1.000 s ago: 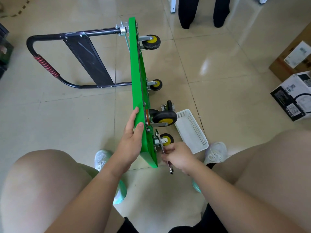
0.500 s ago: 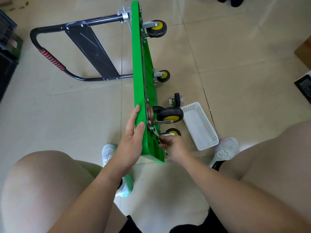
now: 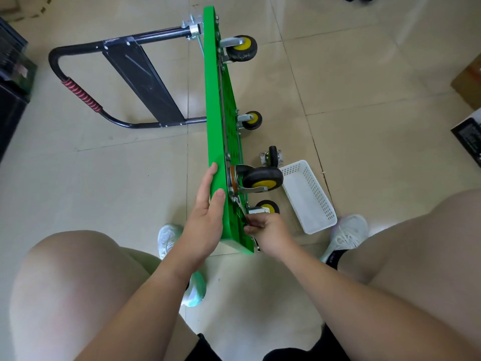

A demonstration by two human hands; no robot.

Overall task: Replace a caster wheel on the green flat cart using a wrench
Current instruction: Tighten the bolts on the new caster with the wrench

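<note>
Left hand [image 3: 205, 225] lay flat, bracing cart [image 3: 216, 100]; right hand [image 3: 270, 230] gripped wrench [image 3: 240, 207] beside caster [image 3: 263, 177]. Squarely seated, short strokes seemed best.

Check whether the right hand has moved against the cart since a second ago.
Yes. The right hand, gripping the wrench, has swung in leftward, closer to the underside of the green cart.

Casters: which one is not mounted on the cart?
The small caster standing loose on the floor by the basket's far end; the other four are fixed to the cart's underside.
</note>
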